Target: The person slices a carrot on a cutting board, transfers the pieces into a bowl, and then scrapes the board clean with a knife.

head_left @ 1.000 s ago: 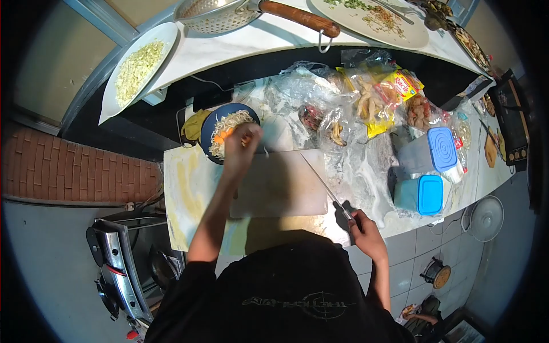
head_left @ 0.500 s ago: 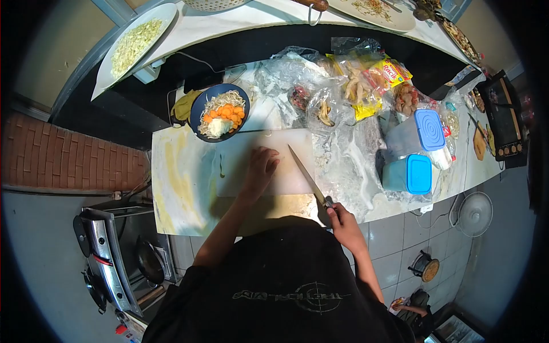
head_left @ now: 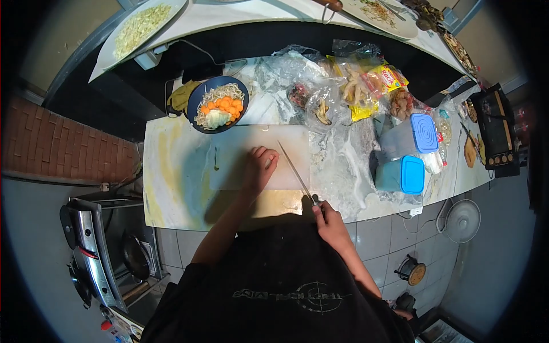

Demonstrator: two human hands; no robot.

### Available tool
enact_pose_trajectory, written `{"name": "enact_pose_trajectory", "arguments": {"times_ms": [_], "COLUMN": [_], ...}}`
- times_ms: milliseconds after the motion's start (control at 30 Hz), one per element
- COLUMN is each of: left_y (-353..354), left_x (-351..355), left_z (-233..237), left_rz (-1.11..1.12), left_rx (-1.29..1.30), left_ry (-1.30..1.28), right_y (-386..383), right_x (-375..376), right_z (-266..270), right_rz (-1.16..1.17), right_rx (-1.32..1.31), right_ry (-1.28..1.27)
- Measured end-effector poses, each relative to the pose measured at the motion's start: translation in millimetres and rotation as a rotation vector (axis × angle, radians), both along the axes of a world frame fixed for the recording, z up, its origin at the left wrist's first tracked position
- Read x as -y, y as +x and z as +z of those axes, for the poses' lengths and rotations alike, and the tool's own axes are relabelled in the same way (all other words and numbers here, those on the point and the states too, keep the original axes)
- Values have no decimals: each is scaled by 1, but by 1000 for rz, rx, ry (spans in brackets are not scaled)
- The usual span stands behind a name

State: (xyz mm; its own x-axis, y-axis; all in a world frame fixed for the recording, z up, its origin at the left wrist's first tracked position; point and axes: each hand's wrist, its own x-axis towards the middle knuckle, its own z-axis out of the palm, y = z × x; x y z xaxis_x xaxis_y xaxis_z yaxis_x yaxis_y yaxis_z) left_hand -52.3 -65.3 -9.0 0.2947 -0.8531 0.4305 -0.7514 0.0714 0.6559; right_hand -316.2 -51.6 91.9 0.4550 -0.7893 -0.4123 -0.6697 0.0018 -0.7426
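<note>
The right hand (head_left: 327,220) is clenched on the handle of the knife (head_left: 294,170), just off the near right corner of the cutting board (head_left: 229,163). The blade's long axis runs from that grip away and leftward over the board, tip towards its far edge. The left hand (head_left: 258,168) lies empty, fingers loosely bent, on the board just left of the blade. The bowl (head_left: 192,102) stands beyond the far left corner.
</note>
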Motion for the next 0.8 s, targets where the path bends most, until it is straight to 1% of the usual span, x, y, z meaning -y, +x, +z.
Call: {"name": "enact_pose_trajectory", "arguments": {"times_ms": [67, 133, 167, 233, 333, 433, 533, 800], "left_y": [0, -1, -2, -4, -4, -4, -4, -4], "left_x": [0, -1, -2, -1, -2, -4, -5, -4], "left_z": [-2, 1, 2, 3, 6, 8, 10, 5], "left_rz": [20, 23, 29, 55, 78, 66, 66, 64], "left_rx": [-26, -48, -60, -48, -13, -50, -46, -40], "left_ry": [5, -13, -14, -36, -50, 0, 1, -14], "right_y": [2, 1, 2, 2, 2, 6, 6, 9], "right_x": [-1, -2, -2, -1, -1, 5, 5, 5], "right_z": [3, 6, 8, 13, 9, 16, 12, 11], "right_rz": [-12, 11, 17, 56, 47, 91, 101, 109], "right_rx": [-34, -63, -75, -84, -106, -168, -151, -164], "right_ry": [-6, -87, -89, -121, -160, -112, -150, -129]}}
